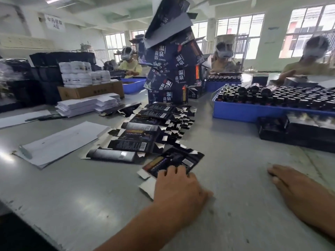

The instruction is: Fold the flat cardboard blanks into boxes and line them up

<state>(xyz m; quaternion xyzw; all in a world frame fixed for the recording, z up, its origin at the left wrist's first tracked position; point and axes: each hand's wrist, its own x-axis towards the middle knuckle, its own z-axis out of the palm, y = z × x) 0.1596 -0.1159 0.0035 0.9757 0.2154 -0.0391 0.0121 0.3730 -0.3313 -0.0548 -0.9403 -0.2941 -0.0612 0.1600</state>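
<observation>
On the grey table (226,178), near edge, the left hand (178,189) lay on the closest flat blank (174,161), fingertips curled down onto its near edge; whether it pinched the card or only pressed it could not be told. White flaps of that blank stuck out to the left of the hand. The right hand (290,183) rested flat on the table well to the right, fingers straight and relaxed, holding nothing, clear of the blank.

Beyond the left hand a fanned row of flat blanks (145,131) ran away from the viewer, dark printed sides up, overlapping each other. At the far end of the row stood a tall leaning stack of folded boxes (170,69), dark blue with white characters, reaching the top of the frame.

Left side: a loose white sheet (59,144), a stack of white paper (87,105), a brown carton (90,91) with white tubs (81,73) on it. Right side: a blue tray (253,111) packed with dark bottles (290,98), and black packs (297,129) just in front of it. A second blue bin (133,86) sat behind the carton. Three people in head-mounted gear worked at the far side, blurred.
</observation>
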